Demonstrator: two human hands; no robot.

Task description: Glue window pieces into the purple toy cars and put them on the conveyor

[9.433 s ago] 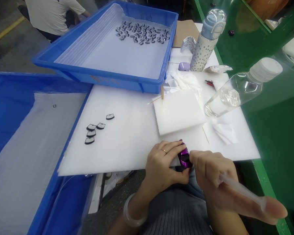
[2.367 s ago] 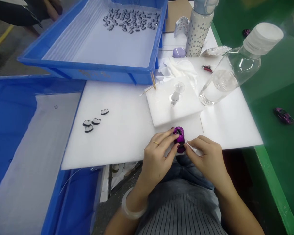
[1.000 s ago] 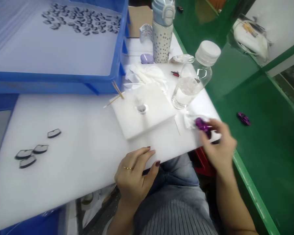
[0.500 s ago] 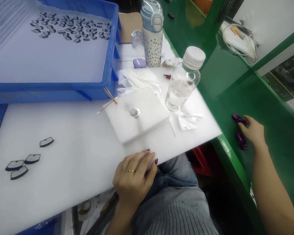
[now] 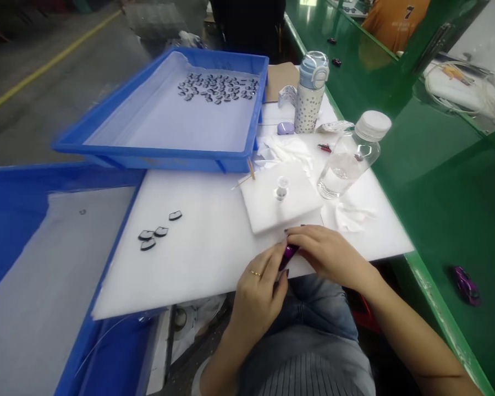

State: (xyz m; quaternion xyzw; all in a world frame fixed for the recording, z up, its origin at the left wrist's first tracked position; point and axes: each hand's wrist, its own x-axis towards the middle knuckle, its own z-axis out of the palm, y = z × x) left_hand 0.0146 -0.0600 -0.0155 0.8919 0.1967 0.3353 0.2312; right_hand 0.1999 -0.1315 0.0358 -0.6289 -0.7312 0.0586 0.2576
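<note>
Both hands meet at the near edge of the white foam sheet (image 5: 214, 242). Between them is a small purple toy car (image 5: 289, 253). My left hand (image 5: 259, 286), with a ring, pinches it from the left; my right hand (image 5: 328, 254) curls over it from the right. Most of the car is hidden by the fingers. Three small black windshield-shaped parts (image 5: 152, 238) lie together on the sheet to the left, with one more (image 5: 175, 215) just beyond. A second purple car (image 5: 465, 285) lies on the green conveyor (image 5: 449, 209) to the right.
A raised foam block (image 5: 268, 206) holds a small clear piece (image 5: 281, 187). Behind it stand a clear liquid bottle (image 5: 346, 159), a dotted flask (image 5: 309, 96) and crumpled wipes (image 5: 291, 147). A blue tray (image 5: 119, 151) holds several black parts (image 5: 218, 88). A big blue bin (image 5: 12, 203) lies left.
My right hand set the finished car on the green conveyor, picked up another purple car and came back to the foam sheet's edge. My left hand rose to take hold of it.
</note>
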